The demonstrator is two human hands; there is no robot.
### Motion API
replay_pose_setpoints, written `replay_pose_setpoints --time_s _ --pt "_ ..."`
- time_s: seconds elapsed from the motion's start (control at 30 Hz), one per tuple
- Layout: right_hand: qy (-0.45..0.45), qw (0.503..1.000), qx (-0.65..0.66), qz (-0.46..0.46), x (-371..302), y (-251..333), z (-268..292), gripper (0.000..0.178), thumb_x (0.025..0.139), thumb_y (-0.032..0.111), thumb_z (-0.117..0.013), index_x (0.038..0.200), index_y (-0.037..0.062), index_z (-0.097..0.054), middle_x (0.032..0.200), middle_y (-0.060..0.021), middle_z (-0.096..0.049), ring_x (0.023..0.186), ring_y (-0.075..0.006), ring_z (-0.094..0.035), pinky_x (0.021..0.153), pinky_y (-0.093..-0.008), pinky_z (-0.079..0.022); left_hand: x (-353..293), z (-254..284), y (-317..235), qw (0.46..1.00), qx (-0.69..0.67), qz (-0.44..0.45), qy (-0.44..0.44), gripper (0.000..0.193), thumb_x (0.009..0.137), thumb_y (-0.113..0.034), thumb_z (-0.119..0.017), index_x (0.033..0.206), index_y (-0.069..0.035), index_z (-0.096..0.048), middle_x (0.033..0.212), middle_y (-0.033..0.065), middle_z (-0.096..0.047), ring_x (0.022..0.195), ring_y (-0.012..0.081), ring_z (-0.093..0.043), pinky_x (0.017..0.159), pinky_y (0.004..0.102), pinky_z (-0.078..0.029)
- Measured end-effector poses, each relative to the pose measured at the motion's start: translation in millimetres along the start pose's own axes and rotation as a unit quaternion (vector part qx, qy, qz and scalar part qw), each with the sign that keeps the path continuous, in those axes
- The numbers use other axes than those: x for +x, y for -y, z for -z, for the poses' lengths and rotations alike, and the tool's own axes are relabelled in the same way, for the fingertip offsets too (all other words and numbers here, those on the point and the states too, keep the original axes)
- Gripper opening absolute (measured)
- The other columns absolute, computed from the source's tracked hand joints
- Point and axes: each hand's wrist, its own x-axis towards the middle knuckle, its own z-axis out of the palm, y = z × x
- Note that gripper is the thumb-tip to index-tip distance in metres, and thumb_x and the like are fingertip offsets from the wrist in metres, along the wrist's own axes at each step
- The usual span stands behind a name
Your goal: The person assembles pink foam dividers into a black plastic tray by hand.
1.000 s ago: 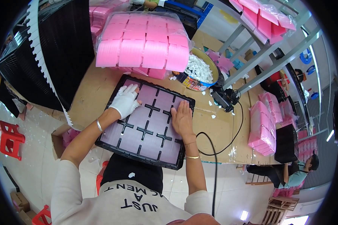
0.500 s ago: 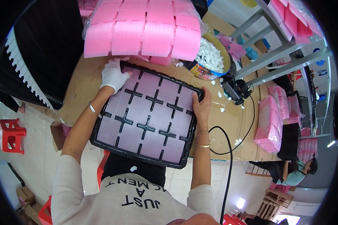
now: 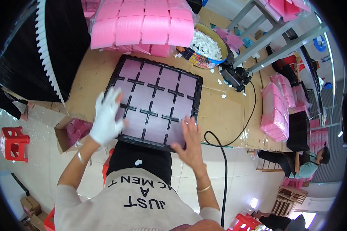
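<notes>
A black plastic tray (image 3: 199, 94) lies on the cardboard-covered table in front of me, its compartments filled with pale pink foam sheets (image 3: 143, 98) between black cross-shaped dividers. My left hand (image 3: 107, 117), in a white glove with some bare fingertips, is at the tray's left side with fingers spread. Whether it touches the rim I cannot tell. My bare right hand (image 3: 190, 144) is at the near right corner, fingers stretched out over the tray's edge. Neither hand grips anything.
Beyond the tray sits a stack of bright pink foam (image 3: 142, 29). A round tub of white scraps (image 3: 207, 45) stands at its right, beside a black adapter (image 3: 232, 79) with a cable. Black sheets (image 3: 61, 46) stand at left, above a cardboard box (image 3: 63, 133). A person (image 3: 304, 163) is at far right.
The tray has moved away from me and now lies farther onto the table. Both hands have let go of its rim and come back toward its near half, fingers spread.
</notes>
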Motion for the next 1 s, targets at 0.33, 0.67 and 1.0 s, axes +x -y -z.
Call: replay_pose_setpoints --time_s 0.33,0.67,1.0 --pt "-0.113 0.987 0.006 0.115 -63.0 -6.9 -36.9 0.037 0.078 -0.001 -0.079 0.114 0.0037 -0.074 0.122 -0.0113 -0.072 0.109 -0.0281 -0.065 0.1 -0.0417 -0.051 -91.4 -20.4 16.4 0.995 0.03 -0.042 -0.081 0.034 0.065 -0.021 -0.083 0.092 -0.006 -0.071 0.084 0.0104 -0.068 0.096 0.0354 -0.063 0.089 0.0454 -0.047" --pt "-0.116 0.987 -0.073 0.087 -65.9 -0.2 -31.6 0.043 0.082 0.01 -0.08 0.125 0.0104 -0.073 0.108 -0.0073 -0.068 0.098 -0.0278 -0.06 0.092 -0.0413 -0.047 -92.4 5.5 24.4 0.995 0.095 -0.021 0.013 0.057 0.068 -0.021 -0.085 0.122 -0.009 -0.07 0.127 0.0061 -0.068 0.135 0.0285 -0.056 0.121 0.0567 -0.025" --pt "-0.096 0.991 -0.04 0.084 -59.1 4.6 -21.2 0.04 0.079 0.008 -0.081 0.118 0.0095 -0.075 0.095 -0.0069 -0.062 0.09 -0.0262 -0.056 0.085 -0.0397 -0.044 -88.0 -5.2 30.1 0.995 0.069 -0.067 -0.039 0.053 0.059 -0.013 -0.086 0.11 -0.007 -0.075 0.122 0.008 -0.072 0.131 0.0291 -0.058 0.12 0.0584 -0.028"
